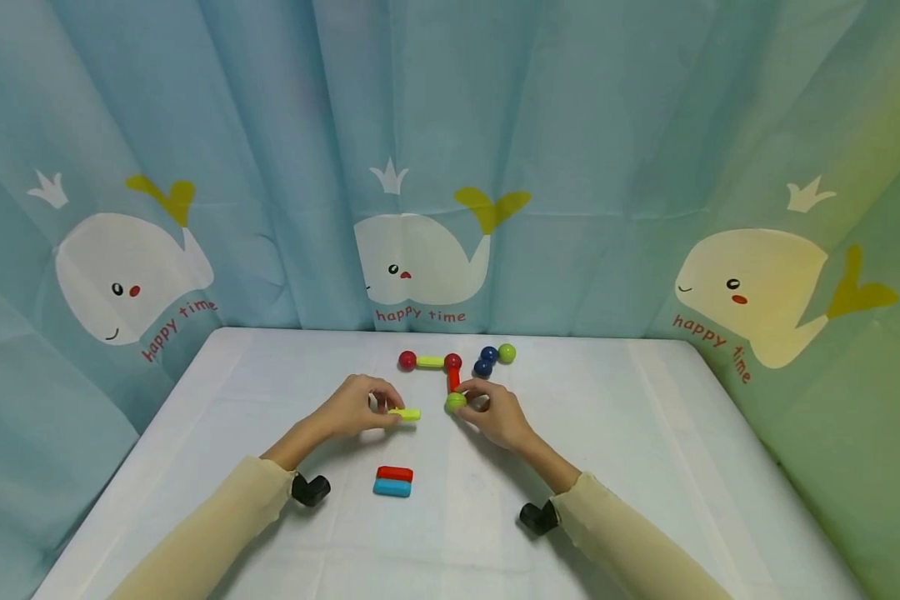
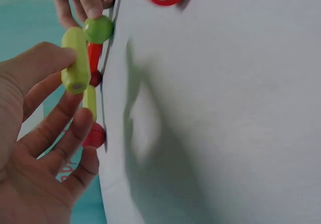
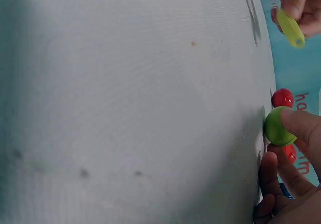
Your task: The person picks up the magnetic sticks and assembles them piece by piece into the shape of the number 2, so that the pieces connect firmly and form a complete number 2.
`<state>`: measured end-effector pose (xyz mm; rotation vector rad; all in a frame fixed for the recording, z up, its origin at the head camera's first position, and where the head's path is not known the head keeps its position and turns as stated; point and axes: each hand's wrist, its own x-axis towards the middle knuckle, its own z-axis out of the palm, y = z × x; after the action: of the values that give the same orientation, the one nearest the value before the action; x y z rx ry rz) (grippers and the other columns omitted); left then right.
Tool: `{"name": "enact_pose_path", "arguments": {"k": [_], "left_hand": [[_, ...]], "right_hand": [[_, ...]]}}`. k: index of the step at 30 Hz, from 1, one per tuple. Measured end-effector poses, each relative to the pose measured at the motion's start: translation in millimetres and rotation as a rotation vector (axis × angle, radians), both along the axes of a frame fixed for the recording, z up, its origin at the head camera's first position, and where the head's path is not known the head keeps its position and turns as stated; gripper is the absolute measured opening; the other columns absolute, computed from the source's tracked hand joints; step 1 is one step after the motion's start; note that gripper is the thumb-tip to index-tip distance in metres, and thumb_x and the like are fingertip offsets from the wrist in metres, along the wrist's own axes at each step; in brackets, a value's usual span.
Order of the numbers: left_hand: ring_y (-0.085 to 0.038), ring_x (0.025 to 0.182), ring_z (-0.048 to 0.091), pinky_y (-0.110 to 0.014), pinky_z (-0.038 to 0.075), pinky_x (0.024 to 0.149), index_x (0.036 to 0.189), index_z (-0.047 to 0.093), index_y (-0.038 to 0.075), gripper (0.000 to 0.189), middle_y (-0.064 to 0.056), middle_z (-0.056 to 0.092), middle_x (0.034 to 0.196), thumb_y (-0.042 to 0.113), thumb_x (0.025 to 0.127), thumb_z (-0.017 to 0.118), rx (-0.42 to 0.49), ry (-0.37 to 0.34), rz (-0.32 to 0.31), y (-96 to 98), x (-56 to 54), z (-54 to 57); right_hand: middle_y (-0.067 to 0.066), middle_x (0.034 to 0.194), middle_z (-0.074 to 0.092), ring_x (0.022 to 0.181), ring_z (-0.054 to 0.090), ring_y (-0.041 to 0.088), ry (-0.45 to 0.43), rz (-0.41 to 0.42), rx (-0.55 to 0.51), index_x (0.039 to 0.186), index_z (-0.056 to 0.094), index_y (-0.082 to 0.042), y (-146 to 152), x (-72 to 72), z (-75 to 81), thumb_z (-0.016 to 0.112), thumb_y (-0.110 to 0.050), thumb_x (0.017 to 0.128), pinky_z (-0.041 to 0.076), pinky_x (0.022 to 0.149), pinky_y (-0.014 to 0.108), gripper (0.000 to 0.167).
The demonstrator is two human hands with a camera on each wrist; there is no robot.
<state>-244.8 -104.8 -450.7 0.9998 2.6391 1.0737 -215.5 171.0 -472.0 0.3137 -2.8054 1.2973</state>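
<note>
My left hand (image 1: 362,406) pinches a yellow-green rod (image 1: 407,414) between thumb and fingers, held above the table. In the left wrist view the rod (image 2: 76,61) shows a small metal-looking spot on its end. My right hand (image 1: 498,414) pinches a green ball (image 1: 456,402) at the near end of a red rod (image 1: 453,381). That red rod runs back to a red ball (image 1: 453,362), which joins a yellow-green rod (image 1: 430,362) leading left to another red ball (image 1: 407,360). A gap separates the held rod from the green ball.
Two dark blue balls (image 1: 483,367) and a loose green ball (image 1: 507,353) lie at the back, right of the joined pieces. Nearer the front, a red rod (image 1: 395,473) lies against a blue rod (image 1: 392,487). A whale-print curtain (image 1: 592,167) hangs behind the white table (image 1: 630,433).
</note>
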Motion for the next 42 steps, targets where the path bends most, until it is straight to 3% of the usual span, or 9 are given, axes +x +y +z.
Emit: {"name": "enact_pose_path", "arguments": {"k": [7,16,28,42], "left_hand": [[-0.012,0.074,0.057,-0.027,0.047,0.068,0.086,0.071,0.022,0.012,0.008,0.066,0.08,0.023,0.077,0.077,0.037,0.023,0.078,7.2,-11.9,0.4],[-0.013,0.076,0.056,-0.027,0.047,0.071,0.085,0.07,0.024,0.012,0.008,0.064,0.079,0.023,0.076,0.077,0.05,0.026,0.091,15.6,-21.0,-7.7],[-0.013,0.076,0.057,-0.024,0.048,0.07,0.084,0.07,0.022,0.011,0.01,0.063,0.078,0.021,0.075,0.077,0.031,0.027,0.046,38.1,-31.9,-16.5],[-0.011,0.072,0.056,-0.023,0.048,0.067,0.082,0.071,0.018,0.008,0.006,0.064,0.075,0.022,0.076,0.075,0.005,0.003,0.002,52.2,-33.9,-10.7]], "right_hand": [[0.003,0.099,0.069,0.076,0.059,0.016,-0.018,0.008,0.003,0.107,0.066,-0.02,0.2,1.3,0.8,0.072,-0.019,0.083,0.049,0.068,0.027,0.025],[0.004,0.1,0.069,0.079,0.06,0.021,0.0,0.012,0.019,0.108,0.065,-0.018,0.6,2.0,0.8,0.071,-0.019,0.083,0.051,0.069,0.029,0.026],[0.004,0.098,0.069,0.077,0.06,0.017,-0.007,0.006,0.008,0.107,0.066,-0.021,1.8,1.6,2.2,0.073,-0.02,0.082,0.051,0.07,0.029,0.025],[0.004,0.099,0.07,0.074,0.061,0.016,0.014,0.005,0.003,0.105,0.066,-0.022,2.9,0.8,1.1,0.073,-0.019,0.082,0.05,0.068,0.028,0.024]]}}
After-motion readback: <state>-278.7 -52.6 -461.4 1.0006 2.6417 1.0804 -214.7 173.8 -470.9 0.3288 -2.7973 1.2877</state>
